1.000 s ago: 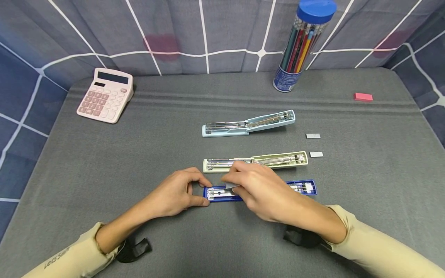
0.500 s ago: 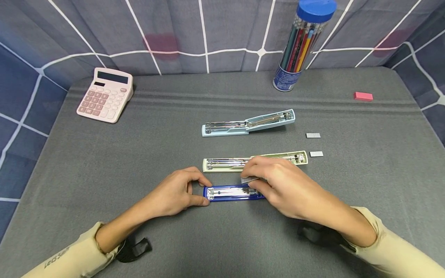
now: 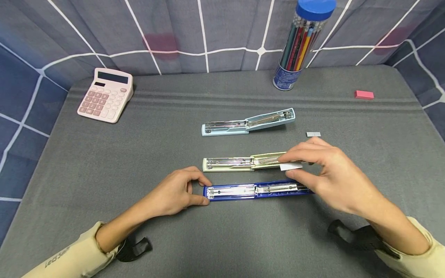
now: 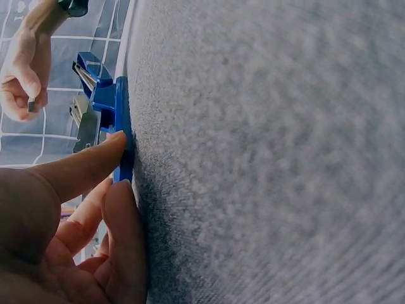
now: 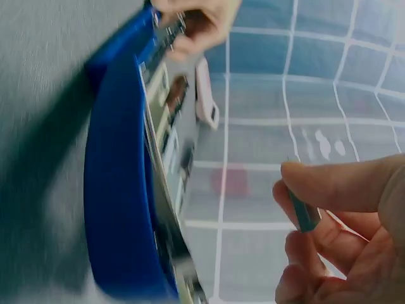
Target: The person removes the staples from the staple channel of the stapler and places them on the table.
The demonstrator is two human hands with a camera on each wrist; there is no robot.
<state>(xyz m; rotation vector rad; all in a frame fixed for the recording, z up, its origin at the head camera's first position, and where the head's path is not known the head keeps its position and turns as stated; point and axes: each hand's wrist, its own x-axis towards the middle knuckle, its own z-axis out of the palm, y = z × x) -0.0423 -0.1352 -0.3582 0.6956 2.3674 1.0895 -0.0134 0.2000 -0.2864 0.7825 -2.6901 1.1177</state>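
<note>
A blue stapler (image 3: 233, 192) lies opened out flat, its metal channel facing up. At its left end my left hand (image 3: 180, 192) grips it between thumb and fingers; the left wrist view shows the fingertips on the blue base (image 4: 124, 114). Above the stapler's right part, my right hand (image 3: 333, 175) pinches a strip of staples (image 3: 290, 166) between thumb and fingers. That strip (image 5: 304, 212) appears edge-on in the right wrist view. Just behind stands an opened cream stapler (image 3: 227, 165), its right end covered by the right hand. Farther back is an opened light blue stapler (image 3: 226, 128).
Another staple strip (image 3: 313, 134) lies right of the light blue stapler. A pink calculator (image 3: 105, 95) sits at the back left. Toward the back right are a tall blue-lidded tube of pencils (image 3: 295, 50) and a pink eraser (image 3: 364, 95).
My right hand has moved right and up from the blue stapler's channel, still pinching the strip, uncovering the stapler's middle. It now hides the strip beside the cream stapler. The left hand stays put.
</note>
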